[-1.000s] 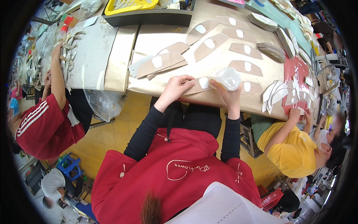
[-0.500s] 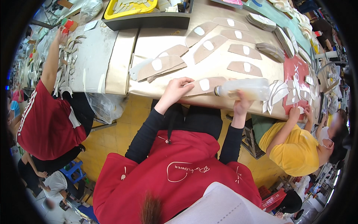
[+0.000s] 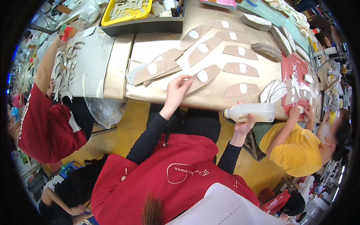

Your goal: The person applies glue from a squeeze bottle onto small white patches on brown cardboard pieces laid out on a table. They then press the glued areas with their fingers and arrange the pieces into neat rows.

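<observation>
My left hand (image 3: 179, 91) pinches the near-left end of a flat beige cut piece (image 3: 209, 73) that bears a white rounded patch, holding it at a slant over the table's near edge. My right hand (image 3: 245, 126) is closed around a translucent plastic bottle (image 3: 257, 111), which lies sideways in the grip with its neck toward the left. Several similar patched pieces are spread out beyond my hands, such as one near the bottle (image 3: 233, 90). To the left lies an overlapping pile of beige pieces (image 3: 161, 71).
A black box (image 3: 142, 27) with a yellow tray (image 3: 129, 20) stands at the back. Stacks of cut pieces (image 3: 267, 51) and a red sheet (image 3: 288, 73) lie to the right. Co-workers in red (image 3: 52, 127) and yellow (image 3: 296, 146) sit on either side.
The bottle has moved toward me, off the table's edge, uncovering a patched piece. The piece in my left hand has swung to a steeper slant. A dark-clothed person has appeared behind at lower left.
</observation>
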The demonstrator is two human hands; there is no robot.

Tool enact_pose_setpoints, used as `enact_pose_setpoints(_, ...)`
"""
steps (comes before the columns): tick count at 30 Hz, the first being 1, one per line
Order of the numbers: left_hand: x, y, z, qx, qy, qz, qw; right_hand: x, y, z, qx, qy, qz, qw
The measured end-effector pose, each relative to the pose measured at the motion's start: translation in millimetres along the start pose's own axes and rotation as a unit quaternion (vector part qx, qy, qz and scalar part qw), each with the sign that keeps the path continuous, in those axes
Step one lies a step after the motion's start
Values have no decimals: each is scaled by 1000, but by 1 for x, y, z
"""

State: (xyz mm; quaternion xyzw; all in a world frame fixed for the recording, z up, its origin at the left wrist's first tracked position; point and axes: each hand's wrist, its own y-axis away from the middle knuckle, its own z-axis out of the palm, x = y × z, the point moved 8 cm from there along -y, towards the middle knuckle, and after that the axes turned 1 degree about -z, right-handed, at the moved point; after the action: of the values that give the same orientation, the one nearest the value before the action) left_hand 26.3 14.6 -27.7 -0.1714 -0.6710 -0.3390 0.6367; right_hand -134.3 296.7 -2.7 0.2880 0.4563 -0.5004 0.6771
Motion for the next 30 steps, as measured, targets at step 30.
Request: enact_pose_setpoints(30, 72, 39, -116, 183, -213, 224, 933, -4, -2, 21, -21, -29, 14, 999)
